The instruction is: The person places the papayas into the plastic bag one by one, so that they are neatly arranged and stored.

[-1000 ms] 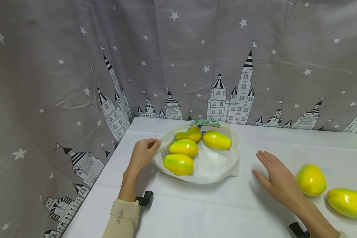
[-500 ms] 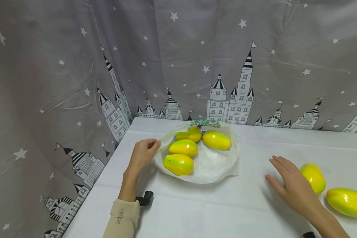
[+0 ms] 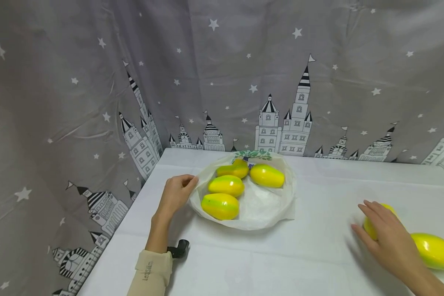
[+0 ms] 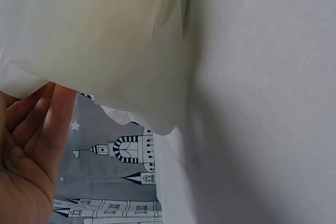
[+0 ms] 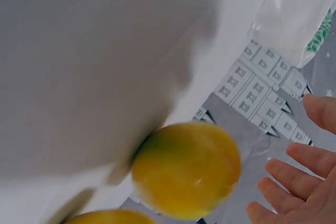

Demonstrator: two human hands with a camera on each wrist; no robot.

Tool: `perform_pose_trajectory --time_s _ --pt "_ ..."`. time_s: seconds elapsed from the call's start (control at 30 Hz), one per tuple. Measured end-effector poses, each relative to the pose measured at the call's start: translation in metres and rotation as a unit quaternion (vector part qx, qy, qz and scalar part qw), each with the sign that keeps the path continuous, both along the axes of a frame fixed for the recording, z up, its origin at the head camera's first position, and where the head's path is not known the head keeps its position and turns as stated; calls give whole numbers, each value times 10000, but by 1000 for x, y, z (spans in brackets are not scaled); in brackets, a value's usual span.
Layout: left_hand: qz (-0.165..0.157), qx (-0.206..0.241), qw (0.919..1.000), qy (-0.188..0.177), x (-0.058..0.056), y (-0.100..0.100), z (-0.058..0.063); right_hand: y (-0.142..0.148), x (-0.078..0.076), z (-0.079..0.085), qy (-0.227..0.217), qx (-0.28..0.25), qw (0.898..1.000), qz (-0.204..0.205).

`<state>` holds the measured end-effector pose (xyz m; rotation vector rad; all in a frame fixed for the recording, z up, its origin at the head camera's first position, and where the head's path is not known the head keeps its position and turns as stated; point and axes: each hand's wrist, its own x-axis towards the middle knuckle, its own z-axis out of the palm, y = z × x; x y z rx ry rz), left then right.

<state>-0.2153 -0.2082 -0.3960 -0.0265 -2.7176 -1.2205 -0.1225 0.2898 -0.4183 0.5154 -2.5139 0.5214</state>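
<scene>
My left hand [image 3: 174, 195] pinches the left rim of a white plastic bag [image 3: 264, 220] with a green tree print. The bag lies mouth up, spread wide, and several yellow-green papayas [image 3: 220, 206] rest inside, mostly along its left and back. In the left wrist view the bag's thin film [image 4: 105, 35] hangs over the fingers. My right hand [image 3: 390, 242] hovers beside and partly over a loose papaya [image 3: 370, 229], hiding much of it. In the right wrist view its fingers are spread, with a gap between them and that papaya [image 5: 186, 171].
Another papaya [image 3: 436, 250] lies on the white tablecloth [image 3: 244, 267] at the right, partly behind my right wrist. A grey curtain [image 3: 214, 70] printed with castles and stars hangs along the table's back and left. A black camera mount [image 3: 179, 248] sits under my left wrist.
My right hand has moved right, away from the bag, to the loose papaya, now covering much of it. My left hand keeps its hold on the bag's rim.
</scene>
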Motion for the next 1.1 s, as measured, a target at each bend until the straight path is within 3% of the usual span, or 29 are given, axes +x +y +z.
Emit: perform_pose_trajectory --time_s 0.2,0.43,0.67,0.9,1.1 --pt "11 -34 10000 10 0 0 -1 16 6 -2 -141 57 9997 -176" --pt "-41 -53 9999 138 -1 -1 -3 30 11 -3 -904 238 9941 -549" --pt "-82 -48 9998 178 -1 -2 -4 39 13 -7 -954 261 9937 -524" --pt "-83 -70 9998 180 -1 -1 -4 46 15 -11 -1589 428 9848 -563" --pt "-78 -81 9998 188 -1 -1 -3 45 12 -11 -1711 860 9786 -748"
